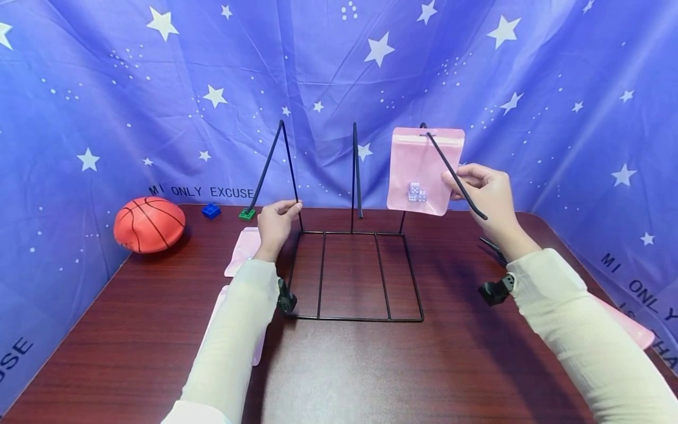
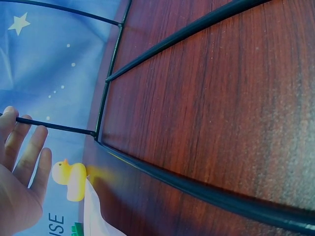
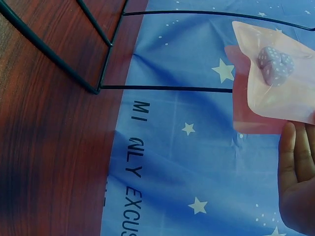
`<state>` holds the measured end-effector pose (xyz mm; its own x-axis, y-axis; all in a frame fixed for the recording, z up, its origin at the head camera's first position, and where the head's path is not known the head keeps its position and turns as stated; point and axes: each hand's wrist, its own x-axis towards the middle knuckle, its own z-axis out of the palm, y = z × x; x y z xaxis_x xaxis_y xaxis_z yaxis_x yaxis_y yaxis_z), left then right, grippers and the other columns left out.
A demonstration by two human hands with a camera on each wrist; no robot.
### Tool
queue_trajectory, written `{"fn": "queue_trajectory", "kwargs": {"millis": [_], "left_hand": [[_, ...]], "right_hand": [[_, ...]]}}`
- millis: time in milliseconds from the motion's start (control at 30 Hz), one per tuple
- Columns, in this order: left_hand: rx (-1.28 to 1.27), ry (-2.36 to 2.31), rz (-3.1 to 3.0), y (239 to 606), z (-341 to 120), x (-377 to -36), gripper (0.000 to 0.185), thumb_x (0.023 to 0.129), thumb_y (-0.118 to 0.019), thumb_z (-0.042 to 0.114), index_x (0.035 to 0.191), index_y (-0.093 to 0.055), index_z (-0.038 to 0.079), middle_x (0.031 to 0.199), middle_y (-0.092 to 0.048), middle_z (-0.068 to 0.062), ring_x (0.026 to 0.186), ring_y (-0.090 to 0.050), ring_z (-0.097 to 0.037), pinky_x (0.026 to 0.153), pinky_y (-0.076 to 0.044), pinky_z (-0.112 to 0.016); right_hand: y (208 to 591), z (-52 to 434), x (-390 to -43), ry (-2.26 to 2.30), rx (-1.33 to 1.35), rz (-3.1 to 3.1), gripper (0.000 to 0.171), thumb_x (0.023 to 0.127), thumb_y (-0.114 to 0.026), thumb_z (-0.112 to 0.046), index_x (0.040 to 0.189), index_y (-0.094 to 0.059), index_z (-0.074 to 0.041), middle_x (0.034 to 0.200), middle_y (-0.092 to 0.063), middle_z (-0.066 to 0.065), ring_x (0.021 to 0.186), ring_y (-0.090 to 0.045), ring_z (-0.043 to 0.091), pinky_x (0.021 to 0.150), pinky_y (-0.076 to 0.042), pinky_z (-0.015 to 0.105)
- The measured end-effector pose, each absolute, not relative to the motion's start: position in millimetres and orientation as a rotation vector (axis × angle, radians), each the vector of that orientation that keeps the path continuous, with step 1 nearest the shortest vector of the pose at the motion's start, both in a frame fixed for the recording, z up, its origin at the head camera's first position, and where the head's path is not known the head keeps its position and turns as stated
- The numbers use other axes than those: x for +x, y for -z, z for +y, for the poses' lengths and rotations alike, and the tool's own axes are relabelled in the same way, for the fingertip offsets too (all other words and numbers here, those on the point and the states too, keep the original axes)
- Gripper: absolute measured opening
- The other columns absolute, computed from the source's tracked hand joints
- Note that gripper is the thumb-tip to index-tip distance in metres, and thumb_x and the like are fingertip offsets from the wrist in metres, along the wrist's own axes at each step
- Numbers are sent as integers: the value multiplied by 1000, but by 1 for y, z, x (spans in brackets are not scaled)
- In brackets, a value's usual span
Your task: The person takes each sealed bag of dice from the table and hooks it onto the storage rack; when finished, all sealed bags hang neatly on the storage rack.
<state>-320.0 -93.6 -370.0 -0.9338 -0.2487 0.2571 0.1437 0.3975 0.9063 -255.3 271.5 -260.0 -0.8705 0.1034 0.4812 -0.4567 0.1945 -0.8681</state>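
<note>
Star-printed blue cloth (image 1: 318,70) hangs behind a wood-grain table (image 1: 371,377), where the right hand (image 1: 484,191) pinches the edge of a pink pouch (image 1: 405,162) containing pale dice (image 1: 415,194), its slot around a hook (image 1: 455,175) just beside that grip, while the left hand (image 1: 275,227), well apart, pinches the black wire rack (image 1: 354,319).
</note>
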Motion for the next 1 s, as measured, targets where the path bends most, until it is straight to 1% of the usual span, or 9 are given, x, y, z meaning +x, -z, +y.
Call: {"fn": "queue_trajectory", "kwargs": {"millis": [100, 233, 367, 500, 667, 767, 900, 1000], "left_hand": [[90, 1550, -2301, 370, -93, -320, 22, 96, -73, 20, 114, -79, 8, 104, -77, -9, 89, -76, -22, 90, -56, -32], [89, 1557, -2306, 370, -93, -319, 23, 96, -73, 22, 115, -78, 8, 106, -77, -10, 91, -76, -25, 92, -56, -33], [103, 1553, -2320, 370, -94, -319, 24, 96, -73, 24, 115, -78, 10, 107, -77, -10, 93, -76, -26, 94, -54, -34], [106, 1551, -2324, 371, -94, -320, 24, 96, -74, 25, 115, -79, 10, 106, -77, -9, 92, -76, -25, 94, -54, -34], [92, 1543, -2318, 370, -94, -319, 25, 96, -73, 24, 115, -78, 9, 105, -77, -10, 92, -76, -27, 93, -55, -35], [86, 1541, -2313, 369, -93, -318, 24, 96, -73, 23, 115, -78, 8, 105, -77, -11, 92, -76, -28, 92, -55, -35], [84, 1549, -2306, 367, -92, -317, 24, 96, -73, 23, 115, -78, 8, 105, -77, -12, 92, -76, -28, 91, -56, -35], [84, 1557, -2303, 367, -92, -316, 23, 97, -72, 22, 115, -78, 8, 106, -76, -12, 92, -76, -28, 91, -56, -35]], "right_hand": [[260, 271, -257, -1697, 314, -2040, 11, 89, -78, -7, 92, -70, 1, 72, -75, -7, 58, -69, 4, 61, -57, 18], [260, 270, -261, -1640, 280, -2067, 14, 89, -78, -8, 93, -69, 4, 71, -74, -8, 56, -68, 4, 61, -56, 17], [261, 269, -264, -1612, 260, -2091, 18, 91, -77, -9, 95, -68, 6, 71, -73, -10, 58, -69, 3, 62, -56, 17], [262, 267, -265, -1592, 263, -2099, 18, 92, -76, -10, 96, -68, 6, 72, -73, -13, 61, -70, 2, 63, -57, 18], [263, 266, -264, -1459, 250, -2165, 28, 93, -76, -19, 100, -70, 8, 74, -72, -17, 66, -69, 1, 65, -57, 18], [262, 265, -264, -1356, 226, -2193, 32, 93, -76, -25, 101, -73, 6, 72, -71, -17, 64, -69, 2, 60, -52, 16], [261, 264, -265, -1300, 183, -2196, 34, 92, -77, -27, 100, -74, 6, 69, -70, -19, 61, -67, 0, 56, -46, 15], [261, 263, -266, -1299, 156, -2196, 35, 92, -77, -27, 100, -74, 7, 68, -69, -19, 61, -67, 0, 56, -46, 14]]}}
